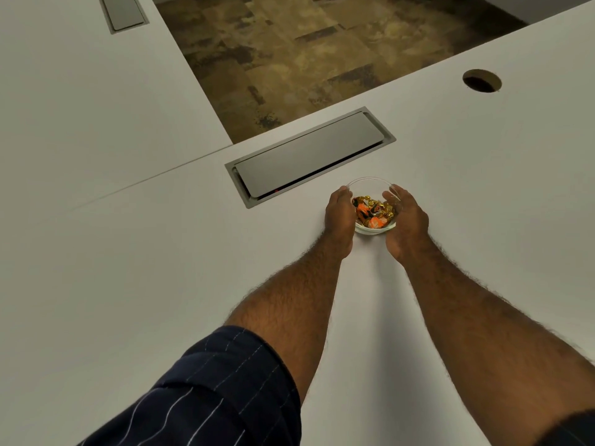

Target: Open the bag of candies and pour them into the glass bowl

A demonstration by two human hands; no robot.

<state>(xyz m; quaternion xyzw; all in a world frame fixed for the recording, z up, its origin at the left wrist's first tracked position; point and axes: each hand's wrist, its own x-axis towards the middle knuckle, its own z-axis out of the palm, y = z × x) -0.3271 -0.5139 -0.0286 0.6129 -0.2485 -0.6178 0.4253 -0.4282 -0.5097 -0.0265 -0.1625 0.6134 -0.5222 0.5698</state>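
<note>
A small clear glass bowl point(370, 183) stands on the white table point(161, 252), a little right of centre. Several gold and orange wrapped candies point(373, 214) lie inside it. My left hand point(338, 220) cups the bowl's left side and my right hand point(405, 220) cups its right side, fingers curled against the glass. Both forearms stretch out from the lower edge of the frame. No candy bag is in view.
A grey cable hatch point(309, 156) is set flush into the table just beyond the bowl. A round cable hole point(482, 80) is at the far right, a second hatch point(124, 11) at the top left. Brown carpet floor point(322, 59) shows past the table's edge.
</note>
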